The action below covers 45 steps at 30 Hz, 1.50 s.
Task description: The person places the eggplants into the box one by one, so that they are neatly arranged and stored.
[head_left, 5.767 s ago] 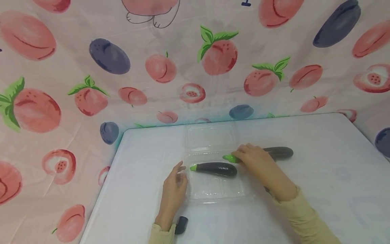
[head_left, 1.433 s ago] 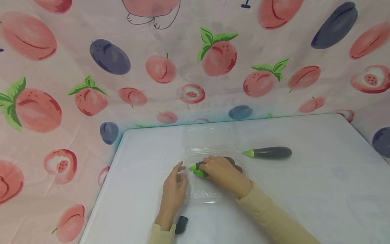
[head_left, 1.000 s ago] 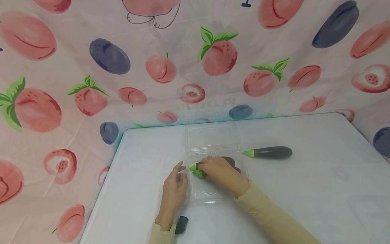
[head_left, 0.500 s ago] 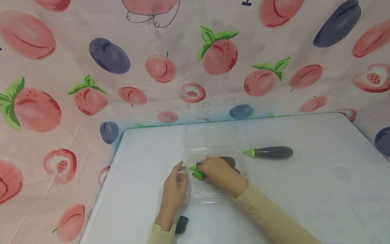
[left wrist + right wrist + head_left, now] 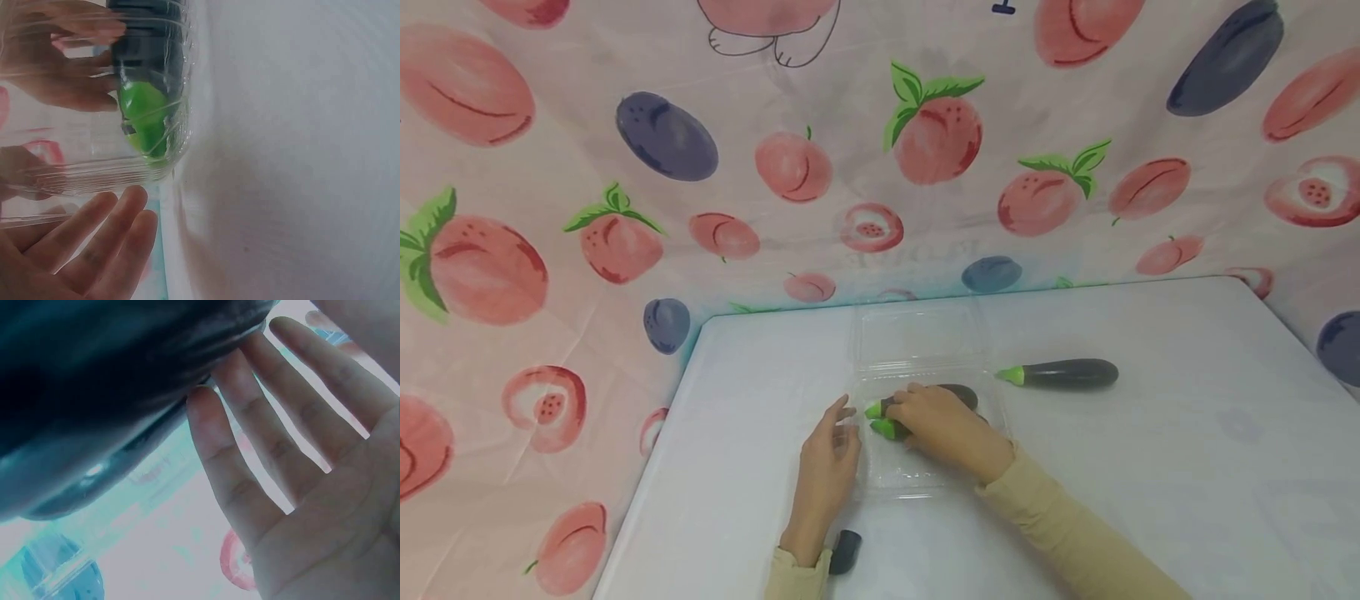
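Note:
My right hand [image 5: 943, 425] reaches into a clear plastic clamshell container [image 5: 917, 479] and grips the nearer of two glossy eggplants inside. Of that eggplant [image 5: 883, 429], mainly the green stem end shows; the hand hides most of its body. The farther eggplant [image 5: 962, 394] lies alongside it. Seen from the right wrist, the fingertips lie along dark eggplant skin [image 5: 112, 375]. My left hand [image 5: 827, 467] stays at the container's left side, fingers slightly bent and holding nothing. In the left wrist view its fingertips [image 5: 134, 197] are right at the container's wall.
A third eggplant [image 5: 1067, 374] lies on the white table [image 5: 1150, 467], right of the container. The container's lid [image 5: 920, 335] is folded back toward the fruit-patterned cloth [image 5: 820, 83]. A black object [image 5: 846, 552] sits beside the left sleeve.
Since the earliest frame, my right hand has moved left with an eggplant from the container's right edge and laid it beside the other. Lately it has barely shifted; the left hand stays put.

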{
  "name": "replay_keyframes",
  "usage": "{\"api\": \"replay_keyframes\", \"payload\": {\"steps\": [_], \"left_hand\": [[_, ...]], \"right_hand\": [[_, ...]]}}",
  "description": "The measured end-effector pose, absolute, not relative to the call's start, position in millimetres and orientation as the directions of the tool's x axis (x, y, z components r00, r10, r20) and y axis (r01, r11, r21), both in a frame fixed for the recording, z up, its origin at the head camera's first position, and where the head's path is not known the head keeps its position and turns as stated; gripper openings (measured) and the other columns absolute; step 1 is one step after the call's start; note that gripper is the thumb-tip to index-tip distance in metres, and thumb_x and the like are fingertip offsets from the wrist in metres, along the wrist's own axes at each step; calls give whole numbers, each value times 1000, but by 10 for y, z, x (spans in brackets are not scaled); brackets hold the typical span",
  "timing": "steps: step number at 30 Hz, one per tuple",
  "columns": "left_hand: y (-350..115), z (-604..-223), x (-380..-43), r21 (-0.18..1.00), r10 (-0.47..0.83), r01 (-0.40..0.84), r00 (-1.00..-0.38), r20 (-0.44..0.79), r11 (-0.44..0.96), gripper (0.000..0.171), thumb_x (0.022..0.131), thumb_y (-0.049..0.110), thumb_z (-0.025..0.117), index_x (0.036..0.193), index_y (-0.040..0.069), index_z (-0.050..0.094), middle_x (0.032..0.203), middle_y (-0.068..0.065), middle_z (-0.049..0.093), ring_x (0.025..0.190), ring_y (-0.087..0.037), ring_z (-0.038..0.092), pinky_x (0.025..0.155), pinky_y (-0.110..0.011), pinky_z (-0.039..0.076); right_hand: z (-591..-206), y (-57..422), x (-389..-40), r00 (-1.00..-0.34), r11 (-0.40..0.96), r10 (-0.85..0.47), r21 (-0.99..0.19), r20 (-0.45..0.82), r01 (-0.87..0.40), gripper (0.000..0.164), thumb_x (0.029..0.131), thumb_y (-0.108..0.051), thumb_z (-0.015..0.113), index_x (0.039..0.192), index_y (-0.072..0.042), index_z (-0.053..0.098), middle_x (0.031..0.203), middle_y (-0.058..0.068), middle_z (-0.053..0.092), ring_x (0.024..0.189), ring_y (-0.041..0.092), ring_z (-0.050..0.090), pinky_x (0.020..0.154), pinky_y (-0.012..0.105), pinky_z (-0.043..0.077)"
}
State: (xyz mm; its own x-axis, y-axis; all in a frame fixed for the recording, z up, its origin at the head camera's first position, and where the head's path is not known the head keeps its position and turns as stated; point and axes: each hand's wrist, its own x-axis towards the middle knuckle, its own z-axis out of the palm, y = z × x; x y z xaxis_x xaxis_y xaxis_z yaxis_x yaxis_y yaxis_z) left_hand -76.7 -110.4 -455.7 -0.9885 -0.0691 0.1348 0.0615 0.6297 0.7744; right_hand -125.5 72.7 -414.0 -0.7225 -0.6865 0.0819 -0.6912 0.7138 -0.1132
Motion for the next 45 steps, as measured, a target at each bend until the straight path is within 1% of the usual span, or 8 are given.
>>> {"api": "replay_keyframes", "payload": {"steps": [10, 16, 24, 29, 37, 40, 45], "left_hand": [[-1106, -4555, -764, 777, -78, 44, -990, 119, 628, 45, 100, 15, 54, 145, 14, 48, 130, -5, 65, 110, -23, 67, 93, -39, 57], [-1098, -4557, -770, 779, -83, 28, -991, 103, 626, 46, 101, 17, 53, 146, 16, 48, 131, -4, 65, 111, -22, 66, 94, -39, 57], [-1099, -4570, -767, 775, -79, 50, -989, 128, 630, 45, 100, 15, 54, 145, 13, 48, 130, -6, 65, 110, -25, 67, 92, -42, 57], [-1102, -4572, -772, 776, -84, 36, -990, 114, 630, 45, 101, 15, 54, 145, 14, 48, 130, -4, 65, 111, -23, 67, 93, -40, 57], [-1108, -4569, -762, 780, -79, 36, -991, 109, 625, 45, 101, 17, 54, 145, 15, 48, 131, -4, 65, 111, -23, 67, 94, -40, 57], [-1107, -4566, -762, 783, -82, 33, -991, 106, 621, 45, 101, 17, 54, 145, 16, 48, 131, -3, 65, 111, -22, 67, 94, -40, 57], [-1108, -4584, -773, 781, -75, 48, -990, 121, 622, 45, 101, 16, 54, 145, 14, 48, 131, -4, 65, 111, -23, 67, 94, -40, 57]], "right_hand": [[-4079, 749, -1240, -712, 705, -698, -96, 82, -703, 34, 72, -23, 88, 102, -13, 74, 87, -5, 64, 78, 12, 57, 64, 24, 51], [-4063, 769, -1230, -718, 711, -691, -94, 88, -696, 36, 73, -22, 88, 105, -13, 74, 92, -4, 66, 82, 13, 59, 68, 25, 54], [-4031, 789, -1215, -732, 729, -678, -65, 72, -681, 32, 76, -21, 86, 105, -13, 74, 94, -2, 67, 85, 15, 61, 73, 30, 56], [-4018, 808, -1207, -734, 732, -675, -59, 77, -679, 31, 76, -19, 86, 105, -13, 74, 95, -1, 67, 87, 16, 62, 75, 31, 57], [-3971, 850, -1169, -730, 732, -675, -29, 110, -681, 30, 76, -18, 86, 103, -14, 73, 95, -1, 67, 87, 18, 62, 74, 32, 56], [-3956, 874, -1154, -730, 733, -673, -22, 123, -680, 32, 76, -19, 86, 105, -14, 73, 98, 0, 67, 89, 18, 62, 75, 32, 57], [-3932, 933, -1138, -728, 732, -671, -30, 141, -680, 33, 76, -18, 86, 106, -12, 72, 97, 1, 65, 90, 19, 62, 78, 34, 56]]}}
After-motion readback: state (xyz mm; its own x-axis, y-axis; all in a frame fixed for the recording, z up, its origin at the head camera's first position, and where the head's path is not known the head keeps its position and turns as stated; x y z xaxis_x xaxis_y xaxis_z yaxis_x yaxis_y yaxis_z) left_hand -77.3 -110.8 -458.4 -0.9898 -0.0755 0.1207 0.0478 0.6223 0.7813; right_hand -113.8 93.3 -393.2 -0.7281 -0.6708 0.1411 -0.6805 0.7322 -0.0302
